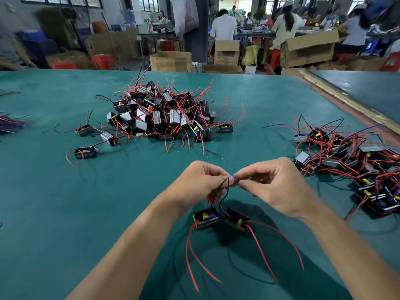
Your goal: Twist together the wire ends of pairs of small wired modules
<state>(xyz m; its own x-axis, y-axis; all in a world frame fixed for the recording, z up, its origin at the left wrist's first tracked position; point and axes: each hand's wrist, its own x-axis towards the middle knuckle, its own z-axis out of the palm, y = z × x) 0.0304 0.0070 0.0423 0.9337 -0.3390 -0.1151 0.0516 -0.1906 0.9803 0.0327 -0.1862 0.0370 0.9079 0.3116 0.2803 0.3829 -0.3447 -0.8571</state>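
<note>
Green surface (65,213) fills most of the view, edged at right by a pale wooden strip (337,94). Beyond its far edge: open cardboard boxes (171,60), red stools (101,61), people (224,27) seated at further benches with their backs turned. Mid-surface, a big pile (164,113) of small black modules, red and black leads sticking out all ways. At right, a second heap (355,161), flatter, running off frame, with some blue leads among the red. Three stray modules (84,152) lie left of the big pile, apart from it. A bundle of wires (10,123) shows at the far left edge, blurred. Near centre, both hands meet fingertip to fingertip above the surface. Left hand (201,182): grip closed, thumb and forefinger pinching the black leads (228,186) just below their ends. Right hand (272,187): grip closed too, thumb and forefinger pinching the tips of the same leads. The fingers cover the joint, so the winding cannot be read. The leads drop to two modules below the hands, side by side, nearly touching: left module (205,217) and right module (236,221), each open-topped with a yellow part showing. Cannot tell whether they rest on the surface or hang just off it. Long red leads (262,252) trail from both toward the viewer.
</note>
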